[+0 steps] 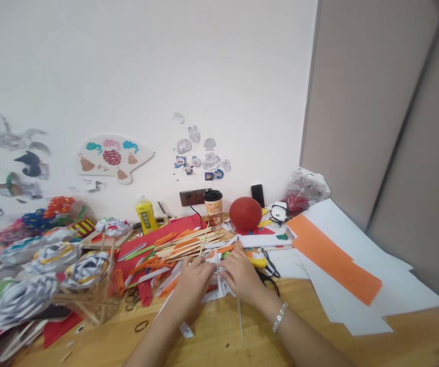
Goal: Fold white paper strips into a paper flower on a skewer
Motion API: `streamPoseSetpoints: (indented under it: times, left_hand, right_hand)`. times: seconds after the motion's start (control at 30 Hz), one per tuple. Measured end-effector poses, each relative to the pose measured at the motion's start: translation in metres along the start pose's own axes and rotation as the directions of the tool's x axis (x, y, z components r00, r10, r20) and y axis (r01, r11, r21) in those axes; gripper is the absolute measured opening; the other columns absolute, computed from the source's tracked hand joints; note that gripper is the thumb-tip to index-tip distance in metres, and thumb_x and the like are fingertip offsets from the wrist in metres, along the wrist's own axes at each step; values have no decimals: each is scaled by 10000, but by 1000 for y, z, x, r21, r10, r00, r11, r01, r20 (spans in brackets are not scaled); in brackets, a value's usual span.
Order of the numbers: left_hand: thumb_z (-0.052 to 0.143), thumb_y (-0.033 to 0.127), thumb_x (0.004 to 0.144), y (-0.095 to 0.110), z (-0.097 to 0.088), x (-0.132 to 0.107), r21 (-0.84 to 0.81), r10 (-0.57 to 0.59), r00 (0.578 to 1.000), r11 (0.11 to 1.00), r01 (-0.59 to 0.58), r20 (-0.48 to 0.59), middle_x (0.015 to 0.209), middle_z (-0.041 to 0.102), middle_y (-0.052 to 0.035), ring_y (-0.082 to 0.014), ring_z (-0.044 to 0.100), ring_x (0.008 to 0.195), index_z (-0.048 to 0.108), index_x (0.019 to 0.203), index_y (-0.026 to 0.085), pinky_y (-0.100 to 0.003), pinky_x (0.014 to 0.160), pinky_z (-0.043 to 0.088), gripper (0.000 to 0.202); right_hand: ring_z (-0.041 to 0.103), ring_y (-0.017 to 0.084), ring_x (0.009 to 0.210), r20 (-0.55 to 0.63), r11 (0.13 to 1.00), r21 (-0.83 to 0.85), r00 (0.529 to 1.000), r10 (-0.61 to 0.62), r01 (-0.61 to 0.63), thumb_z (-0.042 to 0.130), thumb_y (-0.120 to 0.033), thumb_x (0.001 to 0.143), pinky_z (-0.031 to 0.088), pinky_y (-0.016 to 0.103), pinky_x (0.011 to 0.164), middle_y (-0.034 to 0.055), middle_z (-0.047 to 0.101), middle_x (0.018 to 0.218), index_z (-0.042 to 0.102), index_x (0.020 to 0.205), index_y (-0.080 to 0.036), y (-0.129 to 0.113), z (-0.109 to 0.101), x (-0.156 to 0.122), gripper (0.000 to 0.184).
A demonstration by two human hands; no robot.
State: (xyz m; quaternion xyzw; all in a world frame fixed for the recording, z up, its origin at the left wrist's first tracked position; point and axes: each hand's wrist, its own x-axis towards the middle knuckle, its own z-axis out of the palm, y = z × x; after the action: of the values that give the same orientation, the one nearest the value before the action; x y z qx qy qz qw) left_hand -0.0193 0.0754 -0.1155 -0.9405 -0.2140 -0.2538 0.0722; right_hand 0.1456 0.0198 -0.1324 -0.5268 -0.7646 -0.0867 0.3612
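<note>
Pinched between left hand [195, 276] and right hand [243, 271], white paper [220, 290] is over the table [265, 336], seemingly part-folded; paper balls [87, 268] at left look finished, sheets [357, 237] at right lie flat.

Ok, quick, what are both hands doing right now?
Left hand: partly closed, fingers at the folded white paper; firm grip can't be told.
Right hand: partly closed at the same paper; grip can't be told either.
</note>
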Motion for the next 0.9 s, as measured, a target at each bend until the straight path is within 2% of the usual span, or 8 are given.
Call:
streamPoseSetpoints:
  times: [0.07,0.13,0.23,0.3,0.5,0.7,0.8,0.9]
  left_hand:
    - [502,406,803,-2,2,0,-71,-29,999,997,31,24,846,616,-54,-222,482,814,558,903,189,-340,728,290,245]
    - [549,489,739,-4,2,1,-167,-62,996,983,71,58,840,602,-45,-221,486,803,567,865,193,-328,728,308,322]
    - [529,479,758,-8,-1,2,-289,-99,990,949,124,101,779,587,-21,-199,496,781,581,777,198,-311,740,316,287]
    - [522,446,777,-8,-3,2,-336,-105,987,931,139,119,767,590,-13,-189,503,782,591,752,201,-308,751,310,256]
    - [495,389,809,-6,-5,3,-261,-115,990,956,133,85,751,594,-21,-190,504,779,614,717,197,-316,744,304,244]
    - [421,306,857,0,-5,5,-98,-100,994,990,103,41,758,618,-38,-201,496,789,621,803,216,-318,685,287,226]
    - [422,196,846,8,-3,3,-38,-107,994,994,106,-24,709,624,-26,-204,492,806,597,738,203,-334,711,279,206]
    - [402,124,824,16,-2,1,-27,-170,978,985,168,-119,670,610,-29,-204,488,781,563,653,186,-365,746,288,242]
  right_hand:
    - [461,183,781,0,998,55,1000,23,-23,436,-216,865,357,325,763,45,577,785,572,814,-172,2,3,-1,151]
    - [485,175,783,58,986,163,998,10,-19,444,-224,866,380,292,725,40,587,799,577,825,-175,5,4,-1,147]
    - [515,156,782,147,953,302,989,-30,-16,459,-246,865,400,248,689,24,598,810,585,844,-182,8,3,-2,142]
    - [519,152,794,157,948,318,987,-38,-14,468,-253,862,400,242,702,23,602,824,590,854,-182,9,1,-2,142]
    - [475,167,750,122,992,107,989,-85,72,485,-246,848,349,284,703,20,616,771,594,806,-188,9,1,1,131]
    - [429,169,724,32,997,-57,998,-47,49,492,-235,834,322,307,721,18,570,700,562,733,-187,5,1,1,132]
    - [411,168,715,-45,995,-82,997,-58,54,453,-213,840,319,316,737,19,542,682,533,696,-178,-1,1,0,169]
    - [399,168,700,-118,993,-104,991,-67,55,395,-165,841,320,327,745,22,512,646,499,644,-173,-7,2,-1,223]
